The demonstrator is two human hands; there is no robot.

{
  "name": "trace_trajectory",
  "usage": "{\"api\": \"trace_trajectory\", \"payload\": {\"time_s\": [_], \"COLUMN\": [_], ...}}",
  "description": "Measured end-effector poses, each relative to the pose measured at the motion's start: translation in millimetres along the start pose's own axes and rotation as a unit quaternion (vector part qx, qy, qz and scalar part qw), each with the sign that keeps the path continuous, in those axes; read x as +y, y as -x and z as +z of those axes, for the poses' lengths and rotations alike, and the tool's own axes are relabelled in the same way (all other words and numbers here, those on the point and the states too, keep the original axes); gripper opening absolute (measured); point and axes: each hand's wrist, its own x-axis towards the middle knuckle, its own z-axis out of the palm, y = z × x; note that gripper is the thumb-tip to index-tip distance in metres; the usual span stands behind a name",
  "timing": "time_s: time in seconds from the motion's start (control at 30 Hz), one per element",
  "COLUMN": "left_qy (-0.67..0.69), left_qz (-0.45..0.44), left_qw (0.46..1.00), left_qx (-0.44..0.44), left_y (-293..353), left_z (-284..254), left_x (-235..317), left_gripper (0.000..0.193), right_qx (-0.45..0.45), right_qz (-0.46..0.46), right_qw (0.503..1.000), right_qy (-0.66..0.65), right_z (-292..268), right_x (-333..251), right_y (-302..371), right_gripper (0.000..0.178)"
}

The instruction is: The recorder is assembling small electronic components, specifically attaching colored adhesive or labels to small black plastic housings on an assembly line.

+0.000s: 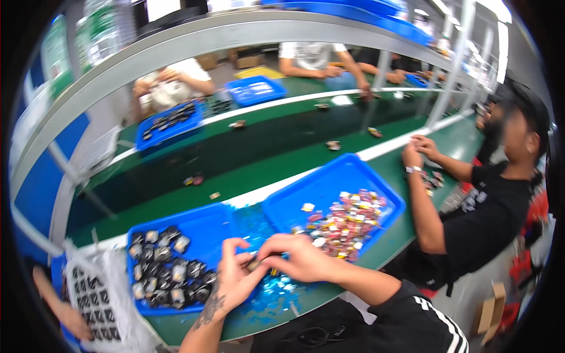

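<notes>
My left hand point(235, 279) and my right hand point(300, 257) meet over the near bench edge, fingers pinched together. Between their fingertips is a small tan and dark part point(253, 265); its exact kind is too blurred to tell. Left of my left hand stands a blue tray point(203, 219) holding several black blocky parts point(170, 267) with pale square faces. Beyond my right hand a second blue tray point(318, 181) carries a heap of small red, white and yellow pieces point(353, 222).
Blue shiny scraps point(276, 288) litter the green bench. A bag-wrapped tray of black parts point(97, 300) lies at the left, by another person's hand. A conveyor belt point(235, 185) runs beyond the trays under a metal frame point(235, 35). A co-worker point(488, 194) sits close on the right.
</notes>
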Motion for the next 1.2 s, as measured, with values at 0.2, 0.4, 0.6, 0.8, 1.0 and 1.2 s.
{"api": "trace_trajectory", "payload": {"time_s": [0.2, 0.4, 0.6, 0.8, 1.0, 1.2], "left_qy": [0.129, 0.299, 0.232, 0.209, 0.188, 0.137], "left_qz": [0.100, 0.051, 0.080, 0.093, 0.102, 0.121], "left_qw": [0.987, 0.948, 0.969, 0.973, 0.975, 0.982], "left_qx": [0.007, 0.093, 0.019, -0.033, -0.051, -0.048], "left_y": [-7.6, -11.9, -15.0, -11.8, -7.7, -9.1], "left_z": [8.1, 2.6, -3.4, 0.4, 2.7, 1.3], "left_x": [1.6, 3.0, -4.1, -8.8, -8.6, -10.7], "left_gripper": [0.047, 0.031, 0.041, 0.044, 0.044, 0.042], "right_qx": [0.153, 0.147, 0.140, 0.188, 0.176, 0.171], "right_qz": [0.137, 0.035, 0.065, 0.006, -0.020, -0.022], "right_qw": [0.925, 0.968, 0.988, 0.978, 0.971, 0.974], "right_qy": [-0.319, -0.202, -0.023, 0.094, 0.159, 0.146], "right_z": [6.2, 6.0, 1.0, 4.0, 3.6, 4.2], "right_x": [1.3, -5.6, -22.6, -28.9, -30.1, -26.6], "right_y": [2.2, -4.9, -11.1, -5.7, -9.3, -12.7], "right_gripper": [0.014, 0.012, 0.017, 0.017, 0.010, 0.008]}}
